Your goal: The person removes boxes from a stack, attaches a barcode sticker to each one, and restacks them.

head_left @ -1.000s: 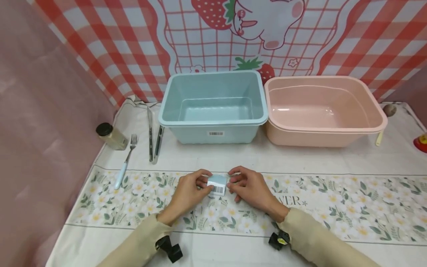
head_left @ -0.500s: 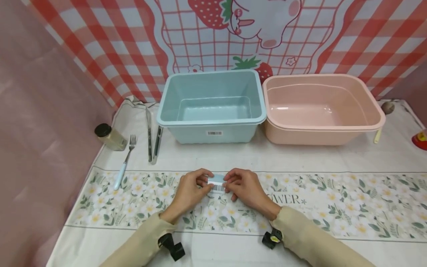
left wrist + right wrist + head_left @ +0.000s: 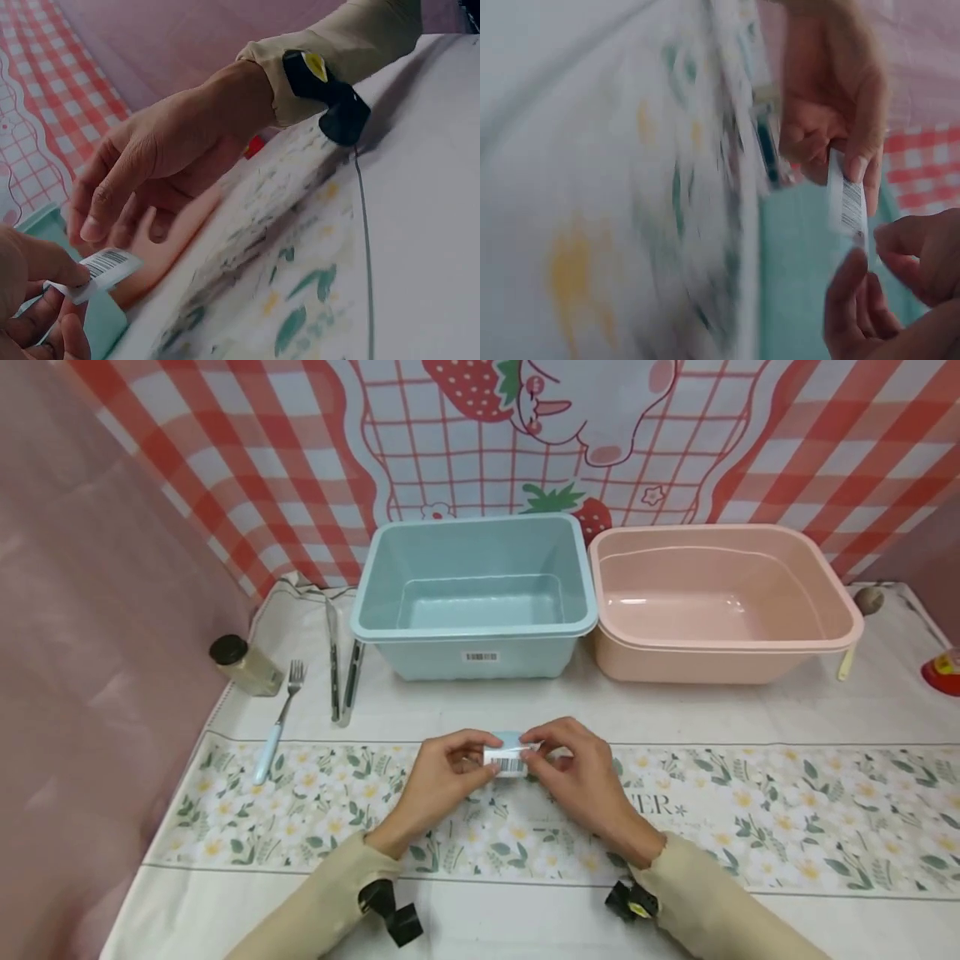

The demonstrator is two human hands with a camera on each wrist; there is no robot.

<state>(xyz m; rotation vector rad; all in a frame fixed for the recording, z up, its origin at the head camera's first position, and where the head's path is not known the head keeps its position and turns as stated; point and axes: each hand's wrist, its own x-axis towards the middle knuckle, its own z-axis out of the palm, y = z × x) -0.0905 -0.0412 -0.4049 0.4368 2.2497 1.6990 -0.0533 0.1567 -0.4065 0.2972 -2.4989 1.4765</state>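
Note:
A small, flat, light-blue and white piece with a barcode label (image 3: pixel 508 762) is held over the floral band of the tablecloth. My left hand (image 3: pixel 450 768) pinches its left end between thumb and fingers. At the other end, the thumb and bent forefinger of my right hand (image 3: pixel 581 768) overlap the piece in the head view. From the left wrist, that end of the labelled piece (image 3: pixel 112 268) shows bare, with the right hand (image 3: pixel 157 157) close above it. I cannot tell whether the right fingers pinch it. In the right wrist view, the right fingertips (image 3: pixel 855 266) lie right at its lower end.
A blue bin (image 3: pixel 480 633) and a pink bin (image 3: pixel 720 664) stand side by side at the back. To the left are metal tongs (image 3: pixel 334 677), a fork with a pale-blue handle (image 3: pixel 277 731) and a black-lidded jar (image 3: pixel 251 667). A spoon (image 3: pixel 868 601) lies partly behind the pink bin.
My right hand has come in from beside the piece to overlap its right end. Both hands and the piece have shifted slightly right and away from me, and the piece has tilted.

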